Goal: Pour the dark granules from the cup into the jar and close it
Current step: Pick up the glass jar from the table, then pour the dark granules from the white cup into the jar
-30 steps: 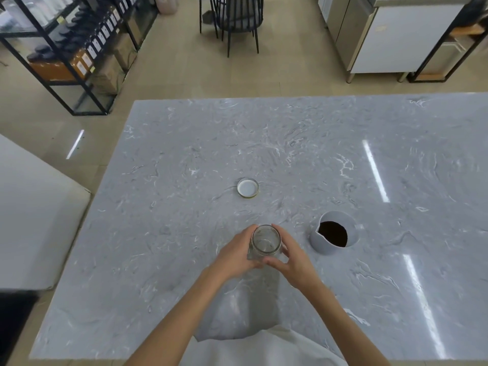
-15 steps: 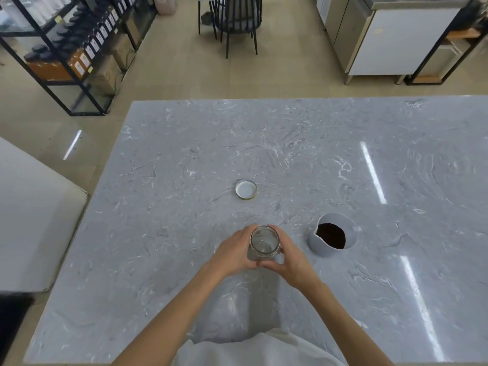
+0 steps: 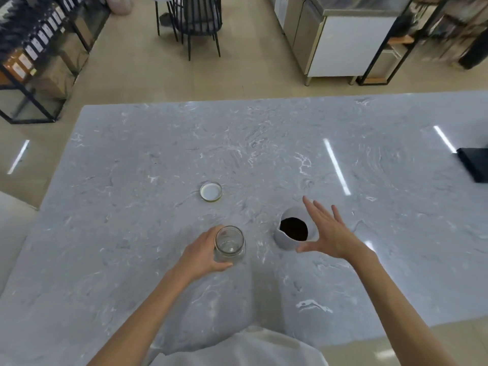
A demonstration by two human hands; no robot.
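Note:
An empty clear glass jar (image 3: pixel 229 243) stands upright on the grey marble table (image 3: pixel 132 207), and my left hand (image 3: pixel 202 256) wraps around its left side. To its right sits a grey cup (image 3: pixel 289 241) with a small spout, holding dark granules (image 3: pixel 293 229). My right hand (image 3: pixel 326 231) hovers spread just right of the cup, fingers apart, holding nothing; whether it touches the cup I cannot tell. The jar's round lid (image 3: pixel 210 191) lies farther back on the table, white inside facing up.
A black flat object (image 3: pixel 475 165) lies at the table's right edge. Beyond the far edge are a black wire chair (image 3: pixel 195 19), a white cabinet (image 3: pixel 343 43) and black shelving (image 3: pixel 39 48) on the left. A white surface (image 3: pixel 10 233) sits to my left.
My right hand let go of the jar and moved right, opening beside the cup. My left hand still holds the jar. The view shifted so the objects sit further right.

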